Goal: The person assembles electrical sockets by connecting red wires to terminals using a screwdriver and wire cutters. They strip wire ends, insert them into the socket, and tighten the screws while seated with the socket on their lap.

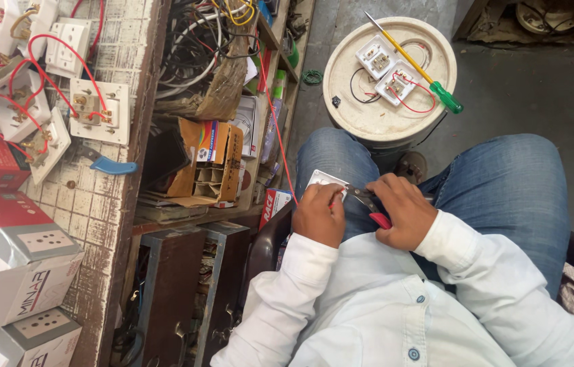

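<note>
**Socket wiring on the lap, pliers in hand**

Pliers first: we've got the red-handled pliers [372, 206] gripped in our right hand [402, 212], fingers wrapped tight around the handles, nose pointing left toward the other hand. Our left hand [319, 214] is closed around the small white square switch plate [324, 179], pinching it by its lower edge so the top corner pokes out above the knuckles. Both hands sit close together over our lap, on the blue jeans [504, 177], and the plier tips are right at the plate's edge. Can't tell whether they're actually biting on a wire, too small to see. A thin red wire [275, 122] runs up from around the left hand toward the shelves.

Just ahead of our knees there's a white round plastic bucket [348, 102] turned into a little stand, with two more white socket modules [387, 69] lying on it, red and black wire looped around them, plus a long screwdriver with a yellow shaft and green handle [415, 62] laid across.

Off to the left, the chipped white tiled worktop [97, 197] carries a row of white switch plates joined with red wire [80, 109], a blue-handled tool [112, 165], and red-and-white cardboard boxes [15, 265].
</note>
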